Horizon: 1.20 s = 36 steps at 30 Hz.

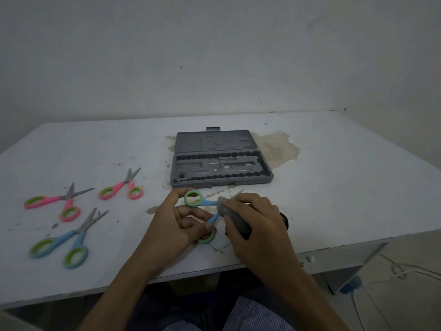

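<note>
A pair of blue scissors with green-lined finger rings lies opened near the table's front edge. My left hand holds it by the handles, fingers at both rings. My right hand grips a dark grey tool handle, its tip meeting the scissors at the pivot. The blades are mostly hidden behind my right hand.
An open grey tool case lies behind the hands. To the left lie two pink scissors and another blue pair. The white table has a stained patch. A white cable runs on the floor at right.
</note>
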### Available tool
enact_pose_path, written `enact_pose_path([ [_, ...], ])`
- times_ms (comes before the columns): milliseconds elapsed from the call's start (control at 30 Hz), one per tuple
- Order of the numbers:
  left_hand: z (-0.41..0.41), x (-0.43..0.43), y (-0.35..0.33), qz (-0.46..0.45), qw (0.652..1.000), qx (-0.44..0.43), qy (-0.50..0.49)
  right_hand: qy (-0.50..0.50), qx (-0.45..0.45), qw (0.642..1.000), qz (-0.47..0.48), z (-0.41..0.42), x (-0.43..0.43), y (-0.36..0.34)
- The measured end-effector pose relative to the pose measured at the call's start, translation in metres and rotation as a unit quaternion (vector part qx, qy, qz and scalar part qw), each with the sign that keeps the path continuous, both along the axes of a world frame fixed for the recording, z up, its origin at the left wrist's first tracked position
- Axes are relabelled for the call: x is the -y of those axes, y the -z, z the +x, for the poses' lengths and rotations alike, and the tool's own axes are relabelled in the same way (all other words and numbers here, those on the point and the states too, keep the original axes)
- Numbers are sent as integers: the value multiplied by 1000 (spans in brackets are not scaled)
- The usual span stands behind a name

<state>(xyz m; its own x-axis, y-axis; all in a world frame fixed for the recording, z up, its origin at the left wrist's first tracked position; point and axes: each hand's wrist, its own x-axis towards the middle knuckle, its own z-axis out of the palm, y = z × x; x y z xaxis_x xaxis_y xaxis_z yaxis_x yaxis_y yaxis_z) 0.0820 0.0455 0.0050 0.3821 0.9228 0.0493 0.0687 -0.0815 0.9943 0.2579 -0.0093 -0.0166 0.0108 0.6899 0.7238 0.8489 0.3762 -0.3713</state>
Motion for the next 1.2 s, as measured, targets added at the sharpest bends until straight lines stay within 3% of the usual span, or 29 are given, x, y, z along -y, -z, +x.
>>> enact_pose_path([
  [400, 0, 0, 3, 9, 1000, -8, 9, -17, 39, 999, 5, -1, 3, -4],
  [733, 0, -1, 2, 21, 999, -27, -5, 47, -4, 999, 10, 2, 2, -4],
  [867, -1, 0, 1, 16, 1000, -20, -11, 10, 34, 999, -1, -5, 6, 0],
  [1000, 0, 1, -1, 19, 999, -28, -12, 59, -28, 998, 22, 5, 3, -3],
  [1133, -1, 2, -3, 16, 1000, -24, -10, 27, 10, 999, 16, -6, 5, 3],
  [1200, -1, 2, -3, 12, 1000, -21, -10, 57, -30, 998, 29, -1, 5, 2],
])
